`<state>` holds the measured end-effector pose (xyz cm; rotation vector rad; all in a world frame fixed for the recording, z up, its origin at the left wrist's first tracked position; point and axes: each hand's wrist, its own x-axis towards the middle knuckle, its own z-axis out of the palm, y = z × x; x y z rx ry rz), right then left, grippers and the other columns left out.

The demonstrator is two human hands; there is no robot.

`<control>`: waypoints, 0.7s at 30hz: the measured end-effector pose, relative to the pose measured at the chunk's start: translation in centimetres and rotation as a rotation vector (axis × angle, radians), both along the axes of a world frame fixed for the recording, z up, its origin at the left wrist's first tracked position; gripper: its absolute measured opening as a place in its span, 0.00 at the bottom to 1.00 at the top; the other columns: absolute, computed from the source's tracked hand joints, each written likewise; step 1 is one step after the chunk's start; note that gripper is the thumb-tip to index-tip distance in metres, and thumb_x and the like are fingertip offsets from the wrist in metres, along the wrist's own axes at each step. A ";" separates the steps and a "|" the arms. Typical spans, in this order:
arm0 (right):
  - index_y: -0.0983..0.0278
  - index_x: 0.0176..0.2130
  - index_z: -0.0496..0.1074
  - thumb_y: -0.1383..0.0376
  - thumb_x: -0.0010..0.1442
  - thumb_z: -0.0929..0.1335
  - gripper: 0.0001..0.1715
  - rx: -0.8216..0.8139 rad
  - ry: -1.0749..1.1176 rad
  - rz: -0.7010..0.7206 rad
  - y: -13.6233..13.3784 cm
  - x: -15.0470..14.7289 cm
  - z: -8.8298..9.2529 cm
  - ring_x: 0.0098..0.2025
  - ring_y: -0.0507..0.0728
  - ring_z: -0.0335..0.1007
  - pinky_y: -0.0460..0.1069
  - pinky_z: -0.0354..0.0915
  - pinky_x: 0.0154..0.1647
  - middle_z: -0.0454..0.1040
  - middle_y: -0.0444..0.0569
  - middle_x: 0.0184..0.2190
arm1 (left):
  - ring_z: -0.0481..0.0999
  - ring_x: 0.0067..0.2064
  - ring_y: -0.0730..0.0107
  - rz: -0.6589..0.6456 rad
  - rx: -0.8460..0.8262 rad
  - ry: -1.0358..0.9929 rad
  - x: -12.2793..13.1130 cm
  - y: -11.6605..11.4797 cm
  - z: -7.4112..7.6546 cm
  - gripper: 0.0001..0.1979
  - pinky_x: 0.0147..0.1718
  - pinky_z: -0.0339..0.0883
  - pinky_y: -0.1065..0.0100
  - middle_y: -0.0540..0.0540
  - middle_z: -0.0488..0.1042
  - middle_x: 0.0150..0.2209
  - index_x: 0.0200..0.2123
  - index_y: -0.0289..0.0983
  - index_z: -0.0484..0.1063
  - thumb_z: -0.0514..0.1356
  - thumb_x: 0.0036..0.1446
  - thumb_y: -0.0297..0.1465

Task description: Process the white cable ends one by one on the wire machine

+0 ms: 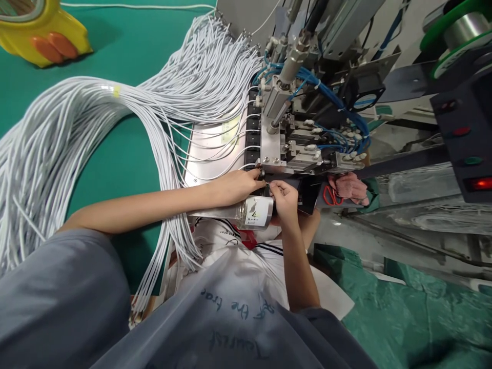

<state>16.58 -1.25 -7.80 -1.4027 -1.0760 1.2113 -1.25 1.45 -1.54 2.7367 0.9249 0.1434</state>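
Observation:
My left hand [244, 185] reaches across from the left to the near end of a row of black cable holders [252, 139] on the machine. Its fingertips are bent around a small spot there, and what they hold is too small to name. Close to its right, my right hand [285, 199] pinches a tiny part between thumb and fingers; I cannot make out its kind. White cables [230, 133] run from the holders over a metal plate [207, 148]. A clear container with a white label [257, 212] lies just below both hands.
The machine's metal cylinder [275, 105] and blue air hoses [334, 95] rise behind the hands. A large white cable bundle [88, 97] spreads over the green mat [115, 154]. Red-handled scissors [331, 196] and a pink cloth [349, 187] lie right. A solder wire spool [461, 36] hangs upper right.

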 end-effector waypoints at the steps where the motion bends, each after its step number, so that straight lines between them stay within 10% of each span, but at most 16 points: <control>1: 0.64 0.26 0.69 0.58 0.50 0.69 0.11 -0.014 0.002 0.018 0.1 0.1 0.1 0.22 0.49 0.57 0.46 0.57 0.24 0.64 0.40 0.18 | 0.71 0.27 0.74 -0.006 0.018 -0.001 0.0 0.0 0.0 0.17 0.25 0.61 0.71 0.42 0.68 0.36 0.51 0.34 0.69 0.50 0.60 0.23; 12: 0.64 0.26 0.69 0.60 0.48 0.70 0.10 -0.115 0.064 0.059 0.8 0.3 0.4 0.22 0.50 0.62 0.44 0.58 0.21 0.67 0.42 0.20 | 0.72 0.30 0.71 -0.053 0.099 0.056 0.0 0.3 -0.1 0.15 0.24 0.59 0.70 0.41 0.67 0.36 0.49 0.32 0.70 0.50 0.61 0.24; 21: 0.65 0.31 0.74 0.64 0.51 0.68 0.07 -0.037 0.079 -0.181 -1.3 -0.8 1.1 0.28 0.52 0.72 0.49 0.69 0.32 0.75 0.46 0.25 | 0.72 0.30 0.71 -0.044 0.073 0.055 -0.1 0.2 0.0 0.16 0.26 0.61 0.70 0.40 0.67 0.38 0.50 0.32 0.69 0.51 0.61 0.24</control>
